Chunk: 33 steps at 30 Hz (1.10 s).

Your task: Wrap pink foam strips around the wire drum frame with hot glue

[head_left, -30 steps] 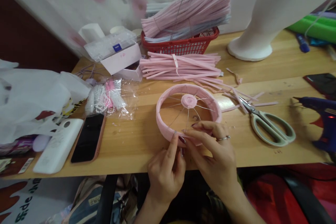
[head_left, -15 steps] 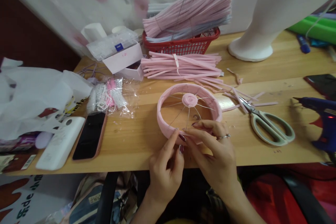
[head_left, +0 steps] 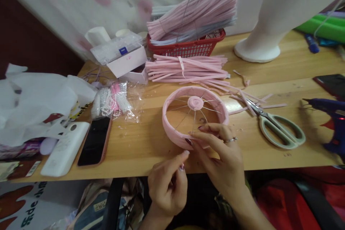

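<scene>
A pink fabric-covered ring (head_left: 171,132) lies on the table, with thin wires running inward like spokes to a pink coiled disc (head_left: 195,103). My right hand (head_left: 222,154), wearing a ring on one finger, pinches the near rim between thumb and fingers. Just in front of that rim, my left hand (head_left: 168,183) is apart from it, its fingers curled and thumb close to the index finger. Whether anything tiny is between those fingertips I cannot make out. Scissors (head_left: 280,129) with pale green handles lie at the right among cut pink strips (head_left: 265,101).
Behind the ring lie a bundle of pink stems (head_left: 188,68) and a red basket (head_left: 185,47) of more stems. At the right are a blue glue gun (head_left: 331,109) and a white stand (head_left: 258,50). Leftward lie a phone (head_left: 94,142), a white power bank (head_left: 64,149) and bagged pearl beads (head_left: 111,99).
My left hand has drawn off the ring's near rim, down and toward me. My right hand keeps its pinch there, and the ring has hardly moved.
</scene>
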{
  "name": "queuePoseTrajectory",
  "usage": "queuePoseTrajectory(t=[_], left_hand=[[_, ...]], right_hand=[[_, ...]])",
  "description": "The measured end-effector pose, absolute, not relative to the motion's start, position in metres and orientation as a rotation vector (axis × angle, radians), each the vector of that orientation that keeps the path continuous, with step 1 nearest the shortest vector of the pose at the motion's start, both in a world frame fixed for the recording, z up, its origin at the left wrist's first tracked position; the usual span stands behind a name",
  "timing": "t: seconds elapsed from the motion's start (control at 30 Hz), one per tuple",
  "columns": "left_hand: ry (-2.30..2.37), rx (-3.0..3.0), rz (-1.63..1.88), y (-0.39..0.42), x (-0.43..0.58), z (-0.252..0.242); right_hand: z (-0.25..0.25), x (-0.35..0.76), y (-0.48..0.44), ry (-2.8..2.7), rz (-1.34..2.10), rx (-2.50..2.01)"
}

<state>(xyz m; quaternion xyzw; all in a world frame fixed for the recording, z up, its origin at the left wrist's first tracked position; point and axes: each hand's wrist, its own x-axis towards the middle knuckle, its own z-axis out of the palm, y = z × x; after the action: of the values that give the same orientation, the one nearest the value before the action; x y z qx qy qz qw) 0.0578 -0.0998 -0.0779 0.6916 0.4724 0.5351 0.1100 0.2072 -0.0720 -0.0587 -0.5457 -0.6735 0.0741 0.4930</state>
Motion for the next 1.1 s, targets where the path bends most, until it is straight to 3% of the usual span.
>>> queuePoseTrajectory(t=[0.3, 1.1], left_hand=[[1.514, 2.3, 1.377, -0.083, 0.055, -0.081], [1.456, 2.51, 1.381, -0.076, 0.046, -0.079]], right_hand=[[-0.062, 0.209, -0.072, -1.63, 0.186, -1.33], [-0.062, 0.209, -0.073, -1.617, 0.189, -1.303]])
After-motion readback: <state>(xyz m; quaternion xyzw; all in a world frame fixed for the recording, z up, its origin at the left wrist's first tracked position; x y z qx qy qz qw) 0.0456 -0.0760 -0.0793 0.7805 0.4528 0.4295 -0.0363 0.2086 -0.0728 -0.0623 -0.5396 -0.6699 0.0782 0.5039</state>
